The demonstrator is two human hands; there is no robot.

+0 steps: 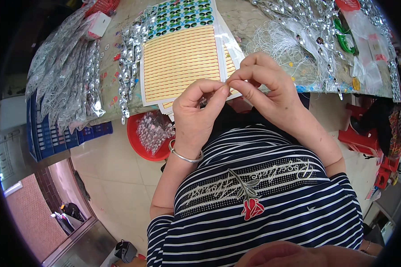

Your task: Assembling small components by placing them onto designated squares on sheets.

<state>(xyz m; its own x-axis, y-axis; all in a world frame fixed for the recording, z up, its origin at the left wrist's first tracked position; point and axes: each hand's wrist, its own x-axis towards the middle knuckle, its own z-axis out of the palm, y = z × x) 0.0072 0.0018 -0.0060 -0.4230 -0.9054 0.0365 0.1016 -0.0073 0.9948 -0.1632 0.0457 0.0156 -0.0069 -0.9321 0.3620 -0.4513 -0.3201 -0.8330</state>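
Note:
My left hand [195, 109] and my right hand [272, 86] meet fingertip to fingertip over the table's near edge. Both pinch thumb against forefinger, and whatever lies between the tips is too small to make out. Behind my fingers lies a stack of sticker sheets. The top sheet [179, 64] carries rows of thin gold and red strips, and beyond these a sheet with green and blue oval stickers [182, 18] shows. Right beside the stack, white threads [272, 42] trail from strings of shiny silver pieces [298, 22].
Bundles of silver strings [71, 66] hang over the table's left edge above a blue crate [62, 144]. Beneath the near edge stands a red basin [142, 153] holding small shiny pieces. A green basket [344, 38] sits far right; red stools [358, 140] stand on the floor at right.

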